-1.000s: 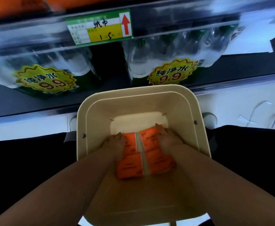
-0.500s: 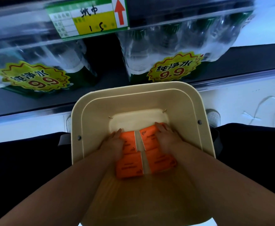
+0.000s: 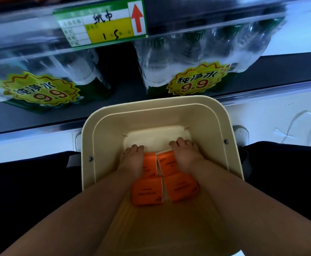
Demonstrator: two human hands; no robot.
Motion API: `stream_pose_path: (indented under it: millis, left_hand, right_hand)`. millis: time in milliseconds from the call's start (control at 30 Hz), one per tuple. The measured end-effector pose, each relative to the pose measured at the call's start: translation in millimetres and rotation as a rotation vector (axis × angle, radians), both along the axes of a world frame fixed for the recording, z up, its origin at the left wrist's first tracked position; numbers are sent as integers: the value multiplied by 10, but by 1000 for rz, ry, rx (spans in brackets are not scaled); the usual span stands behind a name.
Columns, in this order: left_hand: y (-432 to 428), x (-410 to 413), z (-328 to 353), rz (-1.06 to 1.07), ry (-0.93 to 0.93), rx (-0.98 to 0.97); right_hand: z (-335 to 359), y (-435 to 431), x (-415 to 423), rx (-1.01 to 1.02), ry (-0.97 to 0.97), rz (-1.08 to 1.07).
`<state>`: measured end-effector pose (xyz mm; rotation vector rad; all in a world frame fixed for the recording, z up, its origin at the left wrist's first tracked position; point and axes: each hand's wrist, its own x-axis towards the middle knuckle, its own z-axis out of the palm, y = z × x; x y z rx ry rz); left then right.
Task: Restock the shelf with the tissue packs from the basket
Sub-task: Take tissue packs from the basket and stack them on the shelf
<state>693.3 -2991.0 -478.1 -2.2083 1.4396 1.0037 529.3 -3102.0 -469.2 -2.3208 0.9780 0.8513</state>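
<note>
Orange tissue packs (image 3: 147, 191) are lying in the basket (image 3: 106, 145), a two-by-two block between the hands, long axis running away. Left hand (image 3: 133, 160) and right hand (image 3: 185, 157) are clasping its far pair, equally near.

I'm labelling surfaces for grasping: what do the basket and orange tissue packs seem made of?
The basket looks like rigid moulded plastic, cream with a smooth, dull finish: one-piece rounded rim, rivet-like studs in the sides. The tissue packs seem wrapped in thin orange plastic film, slightly shiny, with soft rounded corners; blur leaves this open.
</note>
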Motion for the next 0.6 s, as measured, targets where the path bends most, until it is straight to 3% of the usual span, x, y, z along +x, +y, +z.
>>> stream_pose_path:
  millis: [367, 600]
  left_hand:
    - [33, -44, 264, -150, -66, 84]
    - [-152, 195, 619, -175, 21, 82]
  right_hand:
    - [195, 103, -66, 17, 117, 164]
    - [566, -43, -50, -40, 100, 351]
